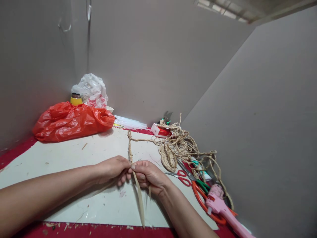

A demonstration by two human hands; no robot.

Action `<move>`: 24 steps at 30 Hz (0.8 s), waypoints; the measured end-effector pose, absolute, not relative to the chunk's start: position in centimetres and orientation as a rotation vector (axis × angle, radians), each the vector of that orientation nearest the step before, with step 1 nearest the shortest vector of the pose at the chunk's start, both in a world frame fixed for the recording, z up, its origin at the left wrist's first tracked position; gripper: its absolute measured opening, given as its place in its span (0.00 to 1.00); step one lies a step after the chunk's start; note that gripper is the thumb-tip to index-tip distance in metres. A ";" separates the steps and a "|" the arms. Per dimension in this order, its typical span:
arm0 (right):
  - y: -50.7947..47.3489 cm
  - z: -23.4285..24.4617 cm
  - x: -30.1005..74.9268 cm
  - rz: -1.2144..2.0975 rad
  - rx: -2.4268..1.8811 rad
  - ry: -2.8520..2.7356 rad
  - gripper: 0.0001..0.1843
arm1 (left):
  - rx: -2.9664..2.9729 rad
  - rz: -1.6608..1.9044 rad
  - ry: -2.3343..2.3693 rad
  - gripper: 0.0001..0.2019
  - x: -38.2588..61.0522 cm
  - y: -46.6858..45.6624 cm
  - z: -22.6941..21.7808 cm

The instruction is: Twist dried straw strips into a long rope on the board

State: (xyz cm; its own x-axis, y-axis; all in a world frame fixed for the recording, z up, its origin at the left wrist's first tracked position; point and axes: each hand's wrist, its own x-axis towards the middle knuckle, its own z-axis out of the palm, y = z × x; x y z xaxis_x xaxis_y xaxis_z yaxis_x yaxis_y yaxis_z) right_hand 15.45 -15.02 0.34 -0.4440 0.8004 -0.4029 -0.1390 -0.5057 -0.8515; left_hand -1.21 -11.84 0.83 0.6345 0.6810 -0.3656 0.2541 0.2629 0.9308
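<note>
My left hand [112, 169] and my right hand [148, 176] meet at the middle of the white work board [74, 155], both pinched on the near end of a braided straw cord [129, 145]. The cord runs away from my hands toward the back, then bends right to a tangled pile of the same cord [179, 145]. Flat loose straw strips [140, 201] hang from my fingers toward the board's front edge. A small coiled woven oval [168, 158] lies just right of my right hand.
A red plastic bag [71, 120], a white bag [91, 89] and a yellow jar [76, 99] sit at the back left. Small red scissors [182, 177], larger orange-handled shears [203, 198], a pink glue gun [223, 208] and a red box [160, 130] line the right side. Grey walls enclose the corner.
</note>
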 end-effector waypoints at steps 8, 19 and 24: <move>-14.8 0.4 16.4 1.932 -1.171 -1.256 0.13 | 1.678 0.401 0.933 0.12 -2.0 -11.6 1.4; -15.1 0.3 15.9 1.747 -1.286 -1.481 0.13 | 1.567 0.308 0.989 0.14 -1.9 -11.4 1.1; -15.4 0.6 15.5 1.556 -1.394 -1.618 0.13 | 1.469 0.228 1.038 0.11 -1.9 -11.5 1.4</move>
State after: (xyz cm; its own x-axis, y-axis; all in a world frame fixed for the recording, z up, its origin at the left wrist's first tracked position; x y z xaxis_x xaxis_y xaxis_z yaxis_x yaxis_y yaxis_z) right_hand 15.45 -15.36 0.59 -0.3551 0.8888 -0.2898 0.3245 -0.1736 -0.9298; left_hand -1.91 -11.54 1.40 0.5736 0.6975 -0.4294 0.4530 0.1666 0.8758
